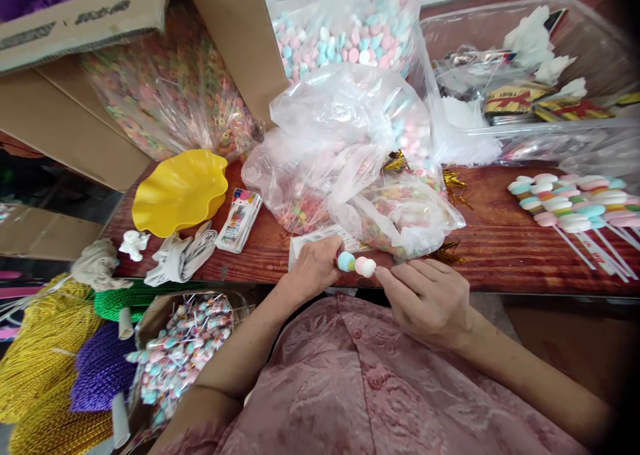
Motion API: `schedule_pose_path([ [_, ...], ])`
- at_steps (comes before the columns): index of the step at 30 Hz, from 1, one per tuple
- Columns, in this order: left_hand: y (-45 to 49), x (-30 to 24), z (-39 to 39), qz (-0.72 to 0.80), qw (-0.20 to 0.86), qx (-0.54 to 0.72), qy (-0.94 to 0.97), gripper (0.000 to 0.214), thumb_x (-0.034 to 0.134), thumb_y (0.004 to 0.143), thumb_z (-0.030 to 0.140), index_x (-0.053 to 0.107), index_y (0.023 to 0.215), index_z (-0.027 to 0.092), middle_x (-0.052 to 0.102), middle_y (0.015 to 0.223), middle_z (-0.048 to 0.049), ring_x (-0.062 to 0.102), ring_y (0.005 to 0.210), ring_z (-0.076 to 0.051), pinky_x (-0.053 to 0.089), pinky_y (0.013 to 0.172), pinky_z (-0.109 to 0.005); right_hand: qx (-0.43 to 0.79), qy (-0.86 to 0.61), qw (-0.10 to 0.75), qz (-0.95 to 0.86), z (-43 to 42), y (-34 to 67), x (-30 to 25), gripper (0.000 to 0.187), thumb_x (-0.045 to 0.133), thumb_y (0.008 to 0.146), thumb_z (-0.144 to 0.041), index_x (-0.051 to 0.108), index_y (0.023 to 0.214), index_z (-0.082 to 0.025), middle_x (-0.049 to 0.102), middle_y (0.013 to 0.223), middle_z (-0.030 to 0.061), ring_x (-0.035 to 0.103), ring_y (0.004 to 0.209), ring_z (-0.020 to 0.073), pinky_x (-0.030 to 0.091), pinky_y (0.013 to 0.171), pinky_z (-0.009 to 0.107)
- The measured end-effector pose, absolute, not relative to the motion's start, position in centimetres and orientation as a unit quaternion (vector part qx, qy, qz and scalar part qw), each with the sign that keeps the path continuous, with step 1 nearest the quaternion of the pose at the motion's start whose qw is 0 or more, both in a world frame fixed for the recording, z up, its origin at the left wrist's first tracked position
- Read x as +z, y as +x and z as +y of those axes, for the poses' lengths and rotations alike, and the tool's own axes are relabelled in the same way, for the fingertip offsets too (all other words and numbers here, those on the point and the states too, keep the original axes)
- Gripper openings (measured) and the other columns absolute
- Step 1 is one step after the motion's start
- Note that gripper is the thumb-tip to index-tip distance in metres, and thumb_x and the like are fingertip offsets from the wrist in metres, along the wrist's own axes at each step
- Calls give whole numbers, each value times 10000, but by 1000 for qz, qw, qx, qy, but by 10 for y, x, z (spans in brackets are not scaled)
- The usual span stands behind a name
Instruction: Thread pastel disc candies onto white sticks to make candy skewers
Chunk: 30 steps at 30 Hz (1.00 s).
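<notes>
My left hand is closed around a candy skewer whose blue and pink-white round candies stick out to the right. My right hand pinches the pink-white candy at the skewer's end with its fingertips. Both hands work at the front edge of the red wooden table, just in front of a heap of clear plastic bags of candy. A paper sheet lies under the bags near my left hand.
Finished candy skewers lie at the right. A yellow wavy bowl, a small packet and grey cloth sit left. Cardboard boxes and a clear bin stand behind. A box of lollipops and cord spools are below left.
</notes>
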State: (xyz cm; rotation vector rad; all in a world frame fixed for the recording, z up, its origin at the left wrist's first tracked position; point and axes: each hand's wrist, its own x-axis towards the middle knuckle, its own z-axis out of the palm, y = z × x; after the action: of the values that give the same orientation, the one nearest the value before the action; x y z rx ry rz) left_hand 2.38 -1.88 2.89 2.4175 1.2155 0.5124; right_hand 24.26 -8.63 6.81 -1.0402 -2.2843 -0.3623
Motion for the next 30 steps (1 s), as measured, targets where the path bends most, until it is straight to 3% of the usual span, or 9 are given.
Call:
schedule_pose_path([
  [12, 24, 31, -22, 453, 76, 181, 869, 85, 567, 756, 117, 580, 794, 192, 625, 811, -50, 555, 741, -188, 364, 621, -300, -25, -432, 292, -853, -89, 253, 69, 180, 505, 897, -105, 639, 801, -176, 596, 671, 12, 495, 609, 122, 317, 589, 301],
  [20, 24, 36, -21, 476, 98, 171, 857, 68, 567, 776, 150, 541, 741, 203, 607, 753, -31, 529, 683, -173, 340, 589, -297, -63, -387, 285, -875, -93, 248, 69, 188, 494, 877, -95, 675, 883, -147, 560, 645, 17, 458, 608, 131, 306, 591, 309],
  [25, 23, 31, -22, 406, 91, 167, 894, 92, 565, 730, 107, 558, 760, 194, 606, 765, -43, 537, 712, -180, 360, 608, -298, -30, -415, 261, -871, -83, 254, 63, 207, 495, 898, -132, 669, 793, -169, 554, 639, 12, 460, 595, 122, 289, 580, 293],
  [30, 27, 28, -28, 381, 156, 140, 901, 146, 629, 827, 279, 547, 746, 189, 595, 757, -38, 535, 712, -176, 366, 614, -290, -36, -417, 260, -870, -75, 252, 62, 200, 505, 899, -143, 669, 790, -176, 573, 658, 15, 482, 612, 128, 287, 589, 296],
])
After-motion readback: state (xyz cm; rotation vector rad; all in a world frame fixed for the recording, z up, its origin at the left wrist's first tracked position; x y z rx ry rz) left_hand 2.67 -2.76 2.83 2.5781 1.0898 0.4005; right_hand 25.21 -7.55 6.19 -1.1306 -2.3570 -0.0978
